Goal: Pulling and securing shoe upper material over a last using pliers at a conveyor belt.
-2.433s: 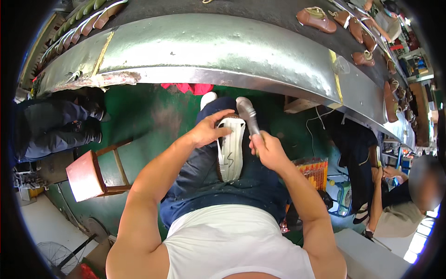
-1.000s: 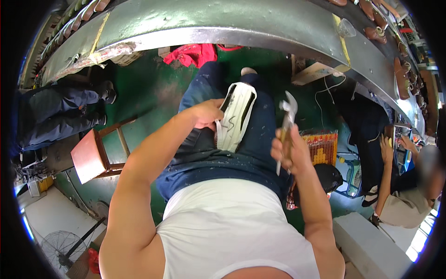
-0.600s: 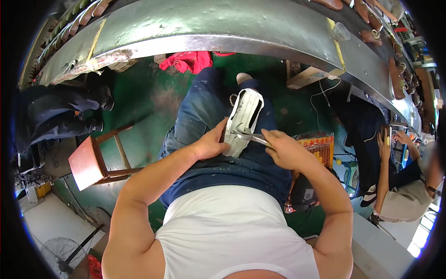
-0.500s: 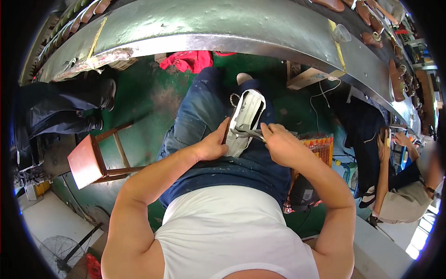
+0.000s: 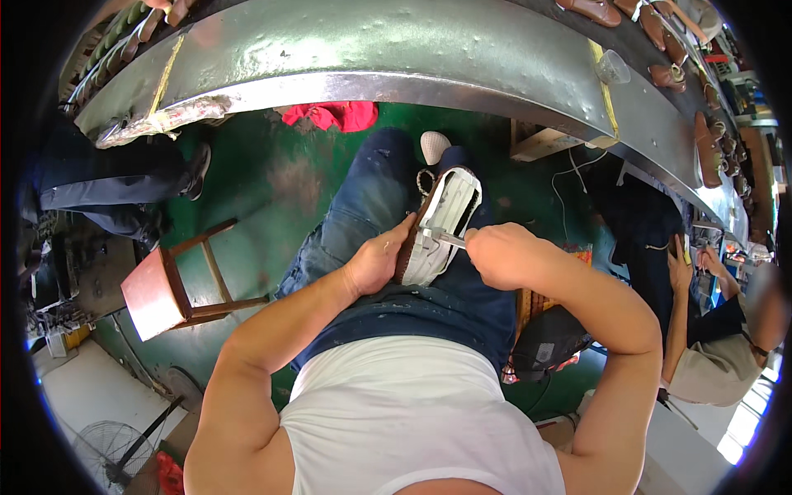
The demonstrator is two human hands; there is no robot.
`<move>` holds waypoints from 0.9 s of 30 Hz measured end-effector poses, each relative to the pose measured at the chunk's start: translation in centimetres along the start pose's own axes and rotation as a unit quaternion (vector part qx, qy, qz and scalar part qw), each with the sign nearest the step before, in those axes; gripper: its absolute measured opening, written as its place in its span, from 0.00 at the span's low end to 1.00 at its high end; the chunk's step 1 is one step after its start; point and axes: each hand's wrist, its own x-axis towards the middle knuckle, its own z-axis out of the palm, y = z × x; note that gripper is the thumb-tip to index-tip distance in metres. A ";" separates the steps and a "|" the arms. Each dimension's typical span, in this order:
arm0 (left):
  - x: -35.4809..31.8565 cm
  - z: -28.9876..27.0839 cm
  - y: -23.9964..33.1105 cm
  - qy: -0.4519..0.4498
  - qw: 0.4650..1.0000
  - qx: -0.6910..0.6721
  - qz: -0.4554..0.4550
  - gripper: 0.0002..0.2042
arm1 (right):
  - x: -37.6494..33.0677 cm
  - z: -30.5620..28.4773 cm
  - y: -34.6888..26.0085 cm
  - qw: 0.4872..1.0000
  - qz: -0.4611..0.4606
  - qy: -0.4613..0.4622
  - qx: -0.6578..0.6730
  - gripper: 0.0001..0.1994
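Left hand clamped on white shoe with brown sole, resting on lap. Right hand fisted around metal pliers, tip touching shoe.

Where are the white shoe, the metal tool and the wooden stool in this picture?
white shoe (image 5: 450, 210): head view, on its pale upturned sole.
metal tool (image 5: 445, 239): head view, on the bare metal shaft ahead of the right hand.
wooden stool (image 5: 153, 293): head view, on its reddish seat.
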 end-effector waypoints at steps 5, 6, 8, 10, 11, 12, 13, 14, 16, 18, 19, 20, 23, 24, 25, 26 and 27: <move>3.1 -0.9 -2.9 0.252 0.966 0.046 0.032 0.35 | 1.8 3.9 0.4 0.992 -0.008 0.075 0.097 0.13; 3.6 -0.8 -3.2 0.251 0.966 0.044 0.032 0.35 | 2.0 5.9 0.4 0.983 -0.002 0.133 0.129 0.13; 5.1 -2.0 -3.9 0.323 0.918 0.207 0.095 0.32 | 2.3 8.9 -0.9 0.956 0.041 0.222 0.186 0.13; 5.5 -1.9 -3.3 0.364 0.875 0.298 0.111 0.29 | 2.4 9.5 -1.8 0.929 0.040 0.279 0.240 0.13; 5.1 -2.0 -3.1 0.355 0.852 0.370 0.106 0.28 | 1.9 9.3 -1.0 0.929 0.040 0.281 0.239 0.13; 4.9 -1.8 -2.7 0.341 0.823 0.443 0.100 0.27 | 1.0 7.9 0.0 0.945 0.031 0.234 0.228 0.13; 4.7 -1.7 -2.6 0.336 0.822 0.449 0.101 0.27 | 0.5 7.2 0.6 0.958 0.023 0.186 0.218 0.14; 4.5 -1.6 -2.6 0.322 0.814 0.470 0.116 0.25 | 0.8 7.3 0.9 0.956 0.026 0.191 0.221 0.14; 4.2 -1.3 -2.7 0.304 0.806 0.492 0.130 0.24 | 1.0 7.2 1.4 0.928 0.055 0.359 0.084 0.15; 4.2 -1.1 -2.5 0.255 0.774 0.539 0.212 0.23 | 1.2 7.3 1.8 0.930 0.081 0.349 0.083 0.14; 4.2 -0.8 -2.4 0.253 0.774 0.540 0.214 0.23 | 1.4 7.9 2.1 0.937 0.106 0.313 0.111 0.14; 4.0 -0.5 -2.3 0.220 0.738 0.603 0.208 0.24 | 1.6 8.6 2.5 0.942 0.130 0.277 0.138 0.13; 3.4 0.8 -0.3 0.148 0.692 0.689 0.155 0.27 | 1.3 9.8 4.7 0.937 0.123 0.252 0.206 0.13; 3.4 1.0 0.2 0.108 0.683 0.714 0.109 0.28 | 1.4 9.5 5.5 0.940 0.100 0.220 0.239 0.13; 3.2 0.5 0.2 0.112 0.683 0.714 0.108 0.28 | 0.3 5.4 5.0 0.881 0.152 0.045 0.445 0.14; 3.2 0.3 0.3 0.105 0.690 0.708 0.106 0.28 | -0.1 4.8 4.7 0.881 0.152 0.046 0.445 0.14; 3.3 0.2 0.4 0.096 0.698 0.703 0.103 0.28 | -0.4 4.4 4.4 0.867 0.144 0.111 0.465 0.14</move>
